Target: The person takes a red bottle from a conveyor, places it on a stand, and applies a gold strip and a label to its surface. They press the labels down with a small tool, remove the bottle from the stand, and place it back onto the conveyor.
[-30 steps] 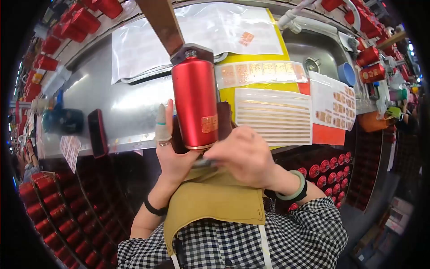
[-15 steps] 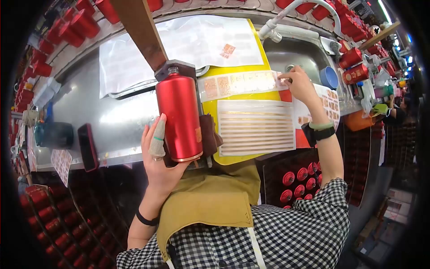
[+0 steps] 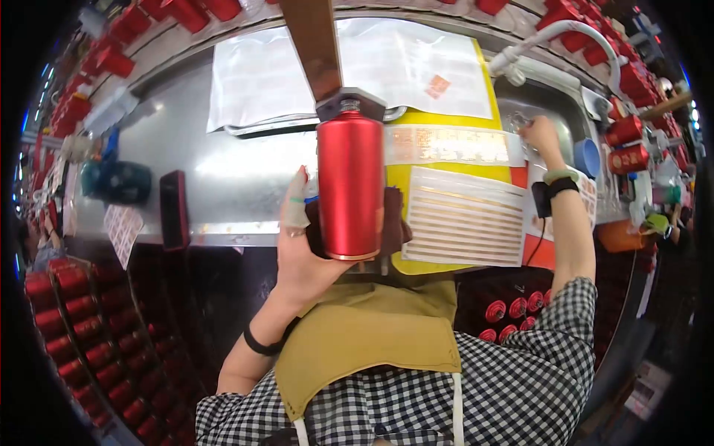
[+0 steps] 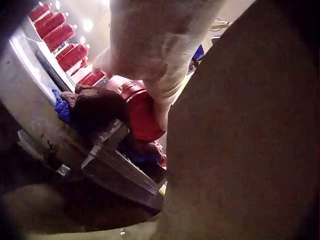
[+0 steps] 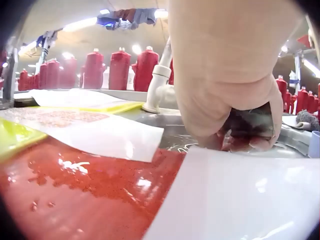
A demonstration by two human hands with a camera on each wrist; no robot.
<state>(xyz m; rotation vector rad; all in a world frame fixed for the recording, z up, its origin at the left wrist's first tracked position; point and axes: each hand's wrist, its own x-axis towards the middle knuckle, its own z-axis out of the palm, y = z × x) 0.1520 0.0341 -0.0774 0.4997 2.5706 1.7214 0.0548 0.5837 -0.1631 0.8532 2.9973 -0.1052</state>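
Observation:
A red metal bottle [image 3: 351, 189] lies with its neck toward a wooden bar [image 3: 312, 52] and its base toward the person. My left hand [image 3: 301, 256] is at the bottle's lower left, its thumb touching the base, fingers extended along the side. One finger wears a pale cover with a green band. Brown cloth [image 4: 97, 107] lies under the bottle. My right hand [image 3: 541, 140] reaches to the sink's near edge, beside the end of a strip of gold labels [image 3: 446, 144]. Its curled fingers hold a dark, flat-edged piece [image 5: 252, 121], partly hidden by the hand.
A sheet of gold stripes [image 3: 465, 223] lies on a yellow board [image 3: 424, 262]. Behind stands a sink [image 3: 554, 111] with a white faucet [image 3: 509, 67] and a blue cup [image 3: 587, 157]. A phone [image 3: 174, 210] lies left on the metal counter [image 3: 216, 171]. Racks of red bottles [image 3: 82, 327] stand below.
My right hand has moved from the bottle's base to the label strip, then beyond its end at the sink. My left hand stays by the bottle, its fingertip now lifted off the side.

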